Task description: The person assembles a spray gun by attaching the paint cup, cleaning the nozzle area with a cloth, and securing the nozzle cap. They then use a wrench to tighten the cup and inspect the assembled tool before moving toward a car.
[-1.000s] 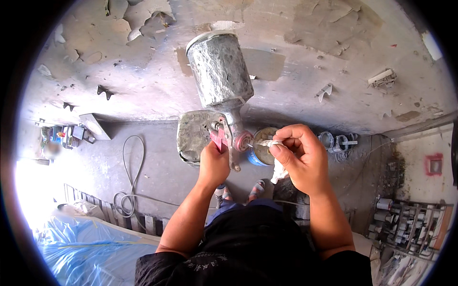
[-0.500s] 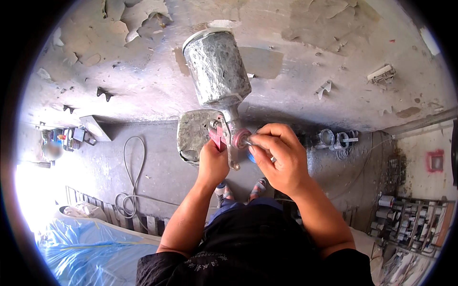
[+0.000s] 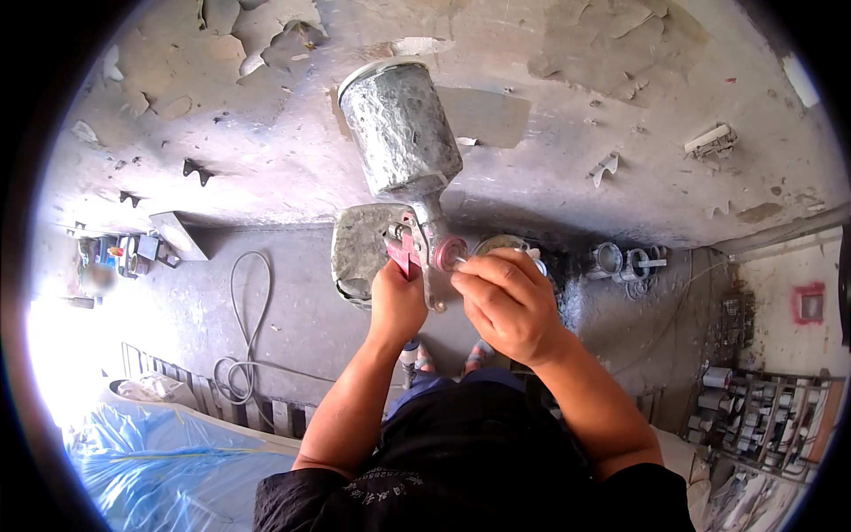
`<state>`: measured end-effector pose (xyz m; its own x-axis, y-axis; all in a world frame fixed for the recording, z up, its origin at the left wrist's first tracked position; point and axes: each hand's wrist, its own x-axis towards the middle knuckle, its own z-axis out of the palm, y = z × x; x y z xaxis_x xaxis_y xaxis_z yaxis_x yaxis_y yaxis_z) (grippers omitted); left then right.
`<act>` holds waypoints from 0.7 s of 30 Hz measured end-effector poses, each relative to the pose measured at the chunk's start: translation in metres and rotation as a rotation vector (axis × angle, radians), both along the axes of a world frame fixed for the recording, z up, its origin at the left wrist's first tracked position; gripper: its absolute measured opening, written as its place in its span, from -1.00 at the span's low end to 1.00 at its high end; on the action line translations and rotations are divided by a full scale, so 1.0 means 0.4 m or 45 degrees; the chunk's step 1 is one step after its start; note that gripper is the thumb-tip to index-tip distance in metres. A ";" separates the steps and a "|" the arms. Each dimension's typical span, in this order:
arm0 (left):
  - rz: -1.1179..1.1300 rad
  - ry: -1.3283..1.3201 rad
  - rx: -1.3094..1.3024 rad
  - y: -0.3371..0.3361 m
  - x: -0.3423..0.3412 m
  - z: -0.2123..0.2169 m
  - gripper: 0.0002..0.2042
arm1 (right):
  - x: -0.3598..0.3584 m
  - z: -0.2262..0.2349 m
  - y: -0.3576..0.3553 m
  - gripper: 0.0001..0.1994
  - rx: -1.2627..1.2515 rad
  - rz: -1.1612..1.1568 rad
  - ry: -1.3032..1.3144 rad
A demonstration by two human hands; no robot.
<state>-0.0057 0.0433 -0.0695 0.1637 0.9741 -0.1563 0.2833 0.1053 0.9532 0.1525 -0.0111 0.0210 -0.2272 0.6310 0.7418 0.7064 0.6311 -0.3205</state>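
My left hand is wrapped round the pink handle of a spray gun. The gun's cup, silver and crusted with paint, points away from me and has a pale lid at its far end. At the gun's front sits a reddish ring, turned to the right. Just beside that ring my right hand is closed in a pinch. Something small and thin is between its fingertips, too small to make out.
A paint-crusted square-topped block or container stands behind the gun. A round container lies partly hidden behind my right hand. A grey hose coils on the floor at left. Metal parts lie by the peeling wall.
My right hand has shifted slightly, its fingers now more curled together beside the reddish ring. More of the round container behind it shows. The spray gun has stayed nearly in place.
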 end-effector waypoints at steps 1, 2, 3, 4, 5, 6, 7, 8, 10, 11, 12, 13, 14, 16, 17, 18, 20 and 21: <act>-0.002 0.019 -0.026 0.000 -0.002 0.004 -0.89 | 0.004 -0.003 0.002 -0.69 0.008 0.020 0.007; -0.005 0.036 -0.053 0.001 -0.003 0.013 -0.88 | 0.009 -0.007 0.007 -0.68 0.034 0.001 0.023; -0.008 0.053 -0.079 0.002 -0.003 0.019 -0.88 | 0.016 -0.012 0.011 -0.66 0.060 -0.017 0.039; -0.003 0.029 -0.080 0.002 -0.002 0.018 -0.88 | 0.021 -0.014 0.015 -0.65 0.086 -0.036 0.055; 0.006 0.006 -0.081 0.002 -0.001 0.016 -0.87 | 0.022 -0.012 0.018 -0.64 0.087 -0.037 0.053; 0.015 -0.016 -0.082 0.001 0.000 0.013 -0.87 | 0.022 -0.007 0.020 -0.64 0.089 -0.039 0.051; 0.015 0.013 -0.060 0.002 -0.002 0.008 -0.87 | 0.021 -0.005 0.023 -0.63 0.090 -0.040 0.049; 0.010 0.042 -0.038 0.004 -0.001 0.009 -0.87 | 0.018 -0.008 0.026 -0.62 0.081 -0.011 0.028; 0.018 0.062 -0.057 0.002 0.003 0.026 -0.86 | 0.013 -0.013 0.026 -0.62 0.089 -0.023 0.018; 0.020 0.063 -0.071 0.003 0.002 0.028 -0.86 | 0.009 -0.015 0.026 -0.62 0.094 -0.026 0.014; 0.022 0.065 -0.085 0.004 0.000 0.030 -0.85 | 0.005 -0.017 0.028 -0.62 0.083 -0.033 0.052; 0.023 0.066 -0.100 0.005 -0.001 0.032 -0.85 | 0.000 -0.018 0.029 -0.63 0.071 -0.040 0.089; 0.033 0.046 -0.087 0.005 -0.002 0.030 -0.85 | -0.004 -0.019 0.031 -0.63 0.058 -0.045 0.128; 0.053 0.005 -0.060 0.007 -0.004 0.021 -0.84 | -0.011 -0.015 0.029 -0.67 -0.009 -0.059 0.165; 0.047 0.052 -0.064 0.008 -0.006 0.017 -0.84 | -0.011 -0.012 0.028 -0.69 -0.045 -0.067 0.182; 0.041 0.099 -0.067 0.010 -0.010 0.013 -0.84 | -0.007 -0.009 0.028 -0.70 -0.032 -0.029 0.090; 0.036 0.139 -0.068 0.010 -0.012 0.017 -0.84 | 0.006 -0.001 0.033 -0.73 -0.004 0.047 -0.094; 0.038 0.132 -0.065 0.009 -0.011 0.027 -0.85 | 0.007 0.003 0.035 -0.73 0.000 0.059 -0.115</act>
<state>-0.0102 0.0468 -0.0588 0.1153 0.9686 -0.2205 0.3760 0.1629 0.9122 0.1554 0.0028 0.0223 -0.3220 0.6182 0.7171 0.7025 0.6638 -0.2567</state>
